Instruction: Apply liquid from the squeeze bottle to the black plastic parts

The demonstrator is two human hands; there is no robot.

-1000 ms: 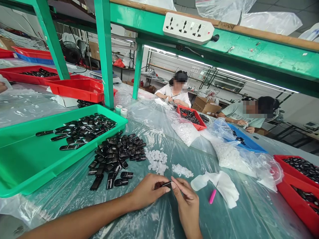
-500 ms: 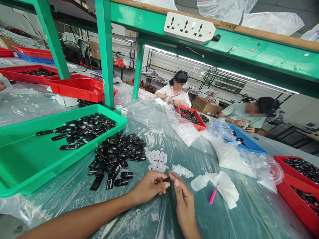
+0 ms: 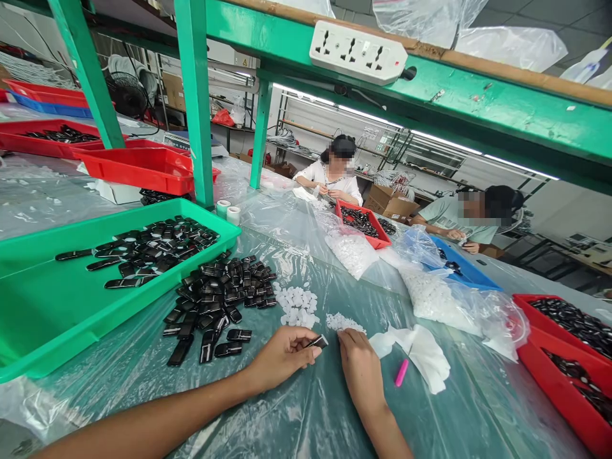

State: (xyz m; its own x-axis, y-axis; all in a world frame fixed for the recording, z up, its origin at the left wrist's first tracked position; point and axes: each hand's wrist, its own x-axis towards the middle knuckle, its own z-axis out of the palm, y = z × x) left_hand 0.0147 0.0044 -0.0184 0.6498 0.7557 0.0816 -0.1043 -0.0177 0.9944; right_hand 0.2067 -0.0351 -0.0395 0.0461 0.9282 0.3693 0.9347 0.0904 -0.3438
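My left hand (image 3: 289, 354) is closed around a small glossy black plastic piece (image 3: 318, 342), whose pale-edged end sticks out past the thumb and fingers. My right hand (image 3: 359, 363) reaches down to a small heap of tiny white pieces (image 3: 339, 320). Its fingers are bent together at the near edge of that heap, and whatever lies between the tips is hidden. Just beyond my left hand is a pile of larger white pieces (image 3: 296, 306). Left of it lies a heap of similar black plastic pieces (image 3: 224, 287), several lying loose at its near side.
A green tray (image 3: 29, 344) holding black pieces stands at left. Right of my right hand lie a pink stick (image 3: 401, 372) and white sheet material (image 3: 430, 360). Red trays (image 3: 530, 354) stand far right, bags of white pieces (image 3: 430, 296) farther back. Two people sit across the table.
My right hand has moved away from the black piece to the heap of tiny white pieces, its fingers bending down. My left hand keeps hold of the piece. The view has shifted slightly.
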